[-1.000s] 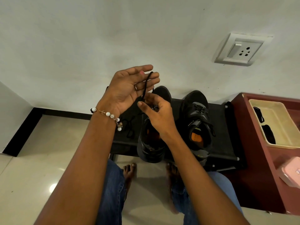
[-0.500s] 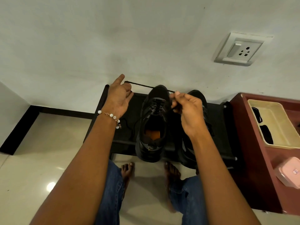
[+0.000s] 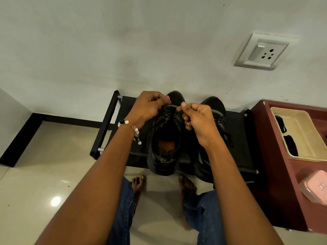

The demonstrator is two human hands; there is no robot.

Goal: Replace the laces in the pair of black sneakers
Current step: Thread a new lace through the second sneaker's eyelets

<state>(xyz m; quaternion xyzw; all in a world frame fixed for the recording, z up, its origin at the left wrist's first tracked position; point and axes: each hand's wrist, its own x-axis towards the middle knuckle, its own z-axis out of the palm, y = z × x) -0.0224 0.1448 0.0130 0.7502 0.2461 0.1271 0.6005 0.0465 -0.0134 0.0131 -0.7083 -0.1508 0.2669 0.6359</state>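
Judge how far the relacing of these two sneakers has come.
Done: right sneaker looks laced. In hand: left hand and right hand pinch the black lace at the left sneaker, near its toe end. Left: its upper eyelets and tying.

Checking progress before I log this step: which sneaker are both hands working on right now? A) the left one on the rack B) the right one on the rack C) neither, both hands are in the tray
A: the left hand and right hand both pinch the lace over the left sneaker; the right sneaker sits untouched beside it.
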